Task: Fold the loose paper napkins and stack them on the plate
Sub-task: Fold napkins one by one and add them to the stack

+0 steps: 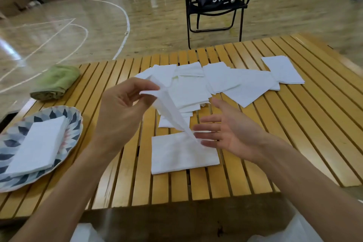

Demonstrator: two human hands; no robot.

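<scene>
The left hand (121, 104) pinches the raised corner of a white napkin (182, 153) lying near the slatted table's (294, 143) front edge, the right hand (222, 133) spread loose with fingertips brushing the lifted fold, while folded napkins (37, 143) sit stacked on the plate (72, 124) at the left edge.

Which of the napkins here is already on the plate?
The folded napkin lying on the patterned plate at the table's left edge. All the others are off it: one pinched by the left hand, the rest on the slatted table.
</scene>
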